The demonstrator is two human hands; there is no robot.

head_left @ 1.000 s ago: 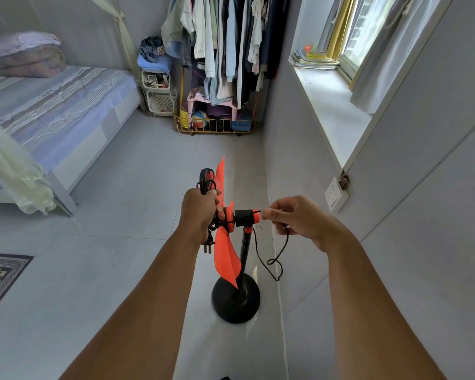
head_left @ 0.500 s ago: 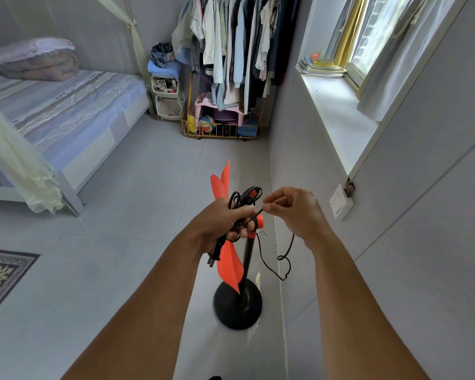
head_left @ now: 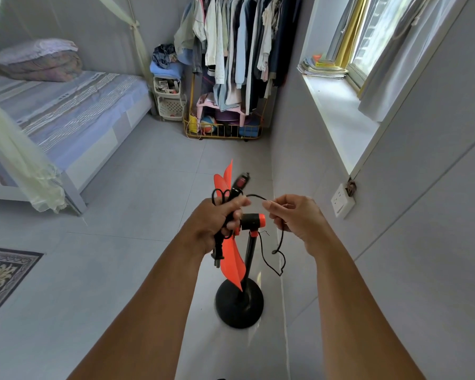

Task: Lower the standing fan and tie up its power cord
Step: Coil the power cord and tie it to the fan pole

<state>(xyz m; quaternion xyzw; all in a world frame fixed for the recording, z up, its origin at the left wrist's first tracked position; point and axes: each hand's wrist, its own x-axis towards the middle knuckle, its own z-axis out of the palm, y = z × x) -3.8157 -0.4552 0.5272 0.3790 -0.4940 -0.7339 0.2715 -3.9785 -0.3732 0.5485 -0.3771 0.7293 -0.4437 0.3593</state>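
Tying cord [head_left: 266,259] above the fan [head_left: 251,220]
Newly drawn apart, right hand [head_left: 295,215] pinches the tail [head_left: 257,196]; left hand [head_left: 217,219] grips the coil [head_left: 220,194]

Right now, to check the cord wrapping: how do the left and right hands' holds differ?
The left hand grips a coiled bundle of power cord; the right hand pinches one loose strand. Left hand overlaps the blades; right hand does not. Both hold the same cord.

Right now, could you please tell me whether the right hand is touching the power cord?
Touching. The head view shows the right hand pinching the black power cord, which arcs over from the left hand and hangs out below the fingers.
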